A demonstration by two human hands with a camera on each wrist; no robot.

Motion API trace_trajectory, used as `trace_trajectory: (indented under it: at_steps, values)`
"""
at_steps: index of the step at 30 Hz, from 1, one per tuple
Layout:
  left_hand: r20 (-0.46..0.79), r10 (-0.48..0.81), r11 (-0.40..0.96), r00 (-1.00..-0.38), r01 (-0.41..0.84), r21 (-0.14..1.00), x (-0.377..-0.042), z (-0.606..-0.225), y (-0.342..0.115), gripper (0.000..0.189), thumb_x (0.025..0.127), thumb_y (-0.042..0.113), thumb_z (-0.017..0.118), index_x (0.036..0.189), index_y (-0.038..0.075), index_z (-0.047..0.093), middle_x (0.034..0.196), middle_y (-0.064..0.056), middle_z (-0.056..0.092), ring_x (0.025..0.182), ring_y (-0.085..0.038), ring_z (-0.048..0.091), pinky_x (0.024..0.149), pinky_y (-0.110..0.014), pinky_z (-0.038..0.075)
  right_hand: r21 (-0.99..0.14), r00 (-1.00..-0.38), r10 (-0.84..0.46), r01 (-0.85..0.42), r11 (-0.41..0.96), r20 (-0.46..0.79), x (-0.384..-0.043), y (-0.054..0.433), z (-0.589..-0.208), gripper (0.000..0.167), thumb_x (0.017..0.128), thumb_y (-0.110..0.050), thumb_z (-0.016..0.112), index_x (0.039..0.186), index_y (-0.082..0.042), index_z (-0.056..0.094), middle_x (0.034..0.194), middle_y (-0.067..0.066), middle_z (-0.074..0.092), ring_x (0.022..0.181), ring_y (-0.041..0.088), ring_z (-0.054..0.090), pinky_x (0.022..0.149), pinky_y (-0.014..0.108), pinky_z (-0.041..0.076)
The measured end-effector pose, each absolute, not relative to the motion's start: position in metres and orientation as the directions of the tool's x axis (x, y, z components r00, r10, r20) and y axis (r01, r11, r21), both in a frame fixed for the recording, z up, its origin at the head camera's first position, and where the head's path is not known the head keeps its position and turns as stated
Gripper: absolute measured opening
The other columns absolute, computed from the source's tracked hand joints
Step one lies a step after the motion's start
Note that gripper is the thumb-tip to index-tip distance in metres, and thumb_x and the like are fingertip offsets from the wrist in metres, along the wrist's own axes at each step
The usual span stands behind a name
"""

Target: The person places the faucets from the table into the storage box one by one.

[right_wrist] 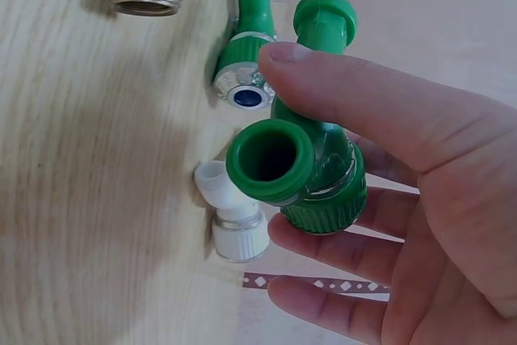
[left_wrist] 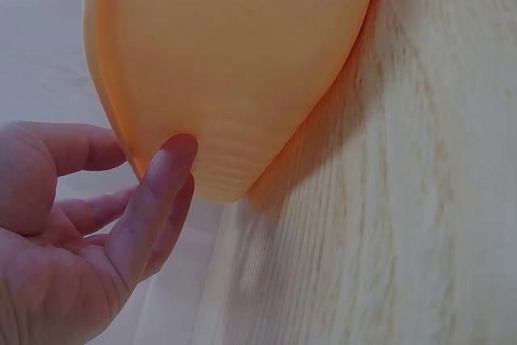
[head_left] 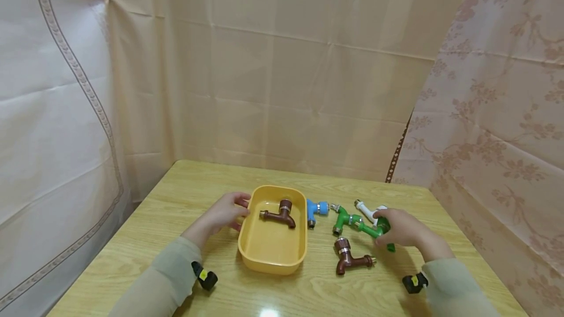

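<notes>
My right hand [head_left: 401, 228] holds a green plastic faucet [right_wrist: 315, 151], thumb across its body and fingers behind; its open spout faces the right wrist camera. Close to that hand lie a white faucet [head_left: 366, 212] and a second green faucet [head_left: 342, 220]. A brown faucet [head_left: 348, 260] rests nearer the front. My left hand [head_left: 224, 213] is at the left side of a yellow plastic tub [head_left: 273, 267], its loosely extended fingers touching the rim and outer wall [left_wrist: 234, 62]. Inside the tub lies another brown faucet [head_left: 279, 216].
A blue faucet [head_left: 316, 208] lies against the tub's right side. Everything stands on a light wood-grain table [head_left: 211, 180]. Pale curtains [head_left: 282, 62] hang behind it and on both sides.
</notes>
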State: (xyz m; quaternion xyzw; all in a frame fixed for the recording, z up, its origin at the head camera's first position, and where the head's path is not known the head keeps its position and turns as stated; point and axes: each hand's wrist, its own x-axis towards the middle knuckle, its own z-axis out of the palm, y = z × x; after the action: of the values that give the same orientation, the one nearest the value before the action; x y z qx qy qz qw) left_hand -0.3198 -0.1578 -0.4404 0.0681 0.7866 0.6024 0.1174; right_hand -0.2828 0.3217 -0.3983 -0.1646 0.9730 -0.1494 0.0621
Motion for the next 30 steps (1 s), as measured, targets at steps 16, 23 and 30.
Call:
trace_trajectory:
  at_steps: [16, 23, 30]
  values:
    - [-0.099, 0.241, 0.265, -0.965, -0.033, 0.964, -0.319, -0.440, -0.158, 0.052, 0.092, -0.001, 0.065, 0.142, -0.003, 0.051, 0.123, -0.021, 0.058, 0.094, -0.028, 0.066, 0.060, -0.042, 0.063, -0.300, -0.931, -0.362, -0.334, 0.893, -0.043, -0.283, 0.316, -0.382, 0.073, 0.074, -0.024, 0.091, 0.132, 0.007, 0.059, 0.107, 0.007, 0.067, 0.086, 0.018, 0.059, 0.080, 0.048, 0.055]
    - [-0.098, 0.257, 0.266, -0.961, -0.027, 0.964, -0.320, -0.441, -0.159, 0.053, 0.093, -0.001, 0.064, 0.144, -0.004, 0.049, 0.125, -0.023, 0.057, 0.096, -0.029, 0.066, 0.061, -0.042, 0.063, -0.278, -0.930, -0.365, -0.342, 0.898, -0.034, -0.284, 0.315, -0.374, 0.075, 0.073, -0.031, 0.091, 0.132, 0.004, 0.060, 0.118, 0.015, 0.066, 0.094, 0.023, 0.062, 0.082, 0.051, 0.055]
    - [-0.098, 0.250, 0.266, -0.963, -0.029, 0.964, -0.321, -0.442, -0.158, 0.052, 0.093, 0.000, 0.064, 0.143, -0.003, 0.050, 0.124, -0.021, 0.058, 0.094, -0.028, 0.066, 0.061, -0.042, 0.063, -0.268, -0.930, -0.365, -0.343, 0.900, -0.037, -0.284, 0.314, -0.370, 0.076, 0.073, -0.035, 0.092, 0.132, 0.003, 0.061, 0.116, 0.013, 0.067, 0.092, 0.021, 0.062, 0.081, 0.051, 0.056]
